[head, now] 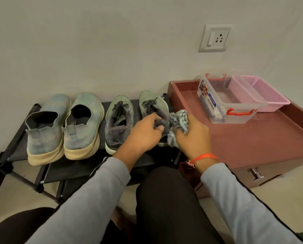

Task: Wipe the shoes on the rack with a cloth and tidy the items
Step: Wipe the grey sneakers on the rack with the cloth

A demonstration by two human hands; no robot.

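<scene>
Nearest: person crouched, dark trousers, grey sleeves, both arms reaching out to the rack.

Left hand (144, 133) has fingers and thumb curled round the heel collar of the rightmost laced shoe (153, 110), pinching it. Likely a steadying grip, so the shoe doesn't slide while being rubbed.

Right hand (193, 132), with an orange thread at its wrist, has fingers closed round a bunched striped cloth (179, 123). The cloth is pressed against the shoe's right side near the heel and part of it hangs down toward the sole. Bunching gives a firm pad for wiping.

That shoe sits at the right end of the black rack (15, 143), toe to the wall. Its green laced partner (118, 120) is just left of it, apart from the hand. Further left is a pair of blue-grey slip-ons (64, 127), side by side, heels toward the person, untouched now. Judging by the layout, wiping is at the last shoe on the right.

Right of the rack is a maroon tray-top cabinet (252, 138). Toward its far side stands a clear plastic box (235, 110) with red handles, lid off. Something small and pale lies at its near corner, possibly a rag; too blurred to tell. Touching it behind is a pink mesh basket (265, 92), contents not visible.
</scene>
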